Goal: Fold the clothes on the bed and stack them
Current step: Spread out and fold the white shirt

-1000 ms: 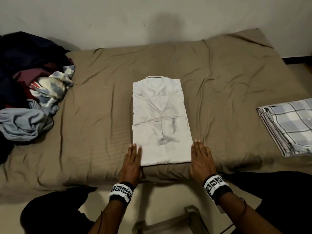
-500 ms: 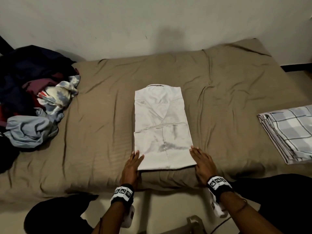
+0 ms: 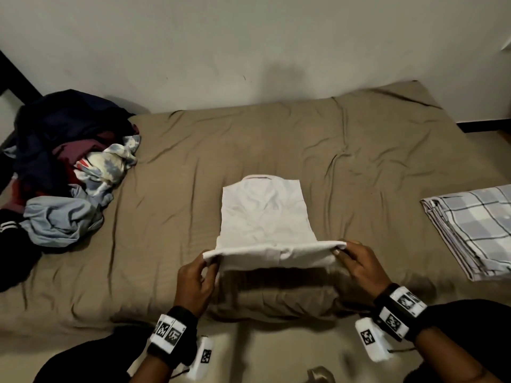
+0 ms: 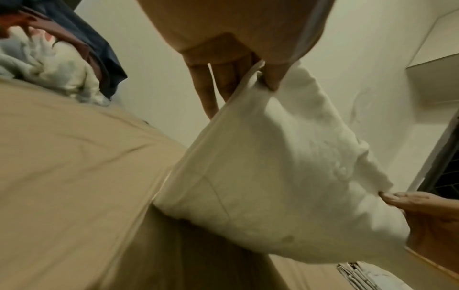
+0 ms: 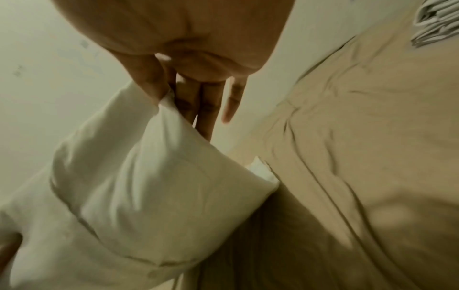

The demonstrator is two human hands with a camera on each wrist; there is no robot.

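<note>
clothes pile [image 3: 66, 172]: a loose heap of dark, maroon, pale blue and patterned garments, well off to the left of the left hand's fingers, at the left end of the bed.
bed [image 3: 171, 233]: covered in a creased tan sheet; it lies under and beyond both sets of fingers.
left hand [image 3: 195, 283]: thumb and fingers pinch the near left corner of the white shirt and hold it lifted off the sheet; in the left wrist view the thumb [image 4: 273, 78] presses on top of the cloth with the fingers [image 4: 211, 94] beneath.
white shirt [image 3: 265, 217]: folded into a narrow panel, collar end lying flat on the bed beyond the fingertips, near edge raised and stretched between the two hands; the lifted part hangs curved under the fingers.
right hand [image 3: 359, 261]: thumb and fingers pinch the near right corner of the white shirt, level with the left hand; in the right wrist view the cloth is caught between thumb and fingers [image 5: 206, 109].
plaid stack [image 3: 470, 230]: folded grey checked cloth lying flat on the bed, well to the right of the right hand's fingers.
</note>
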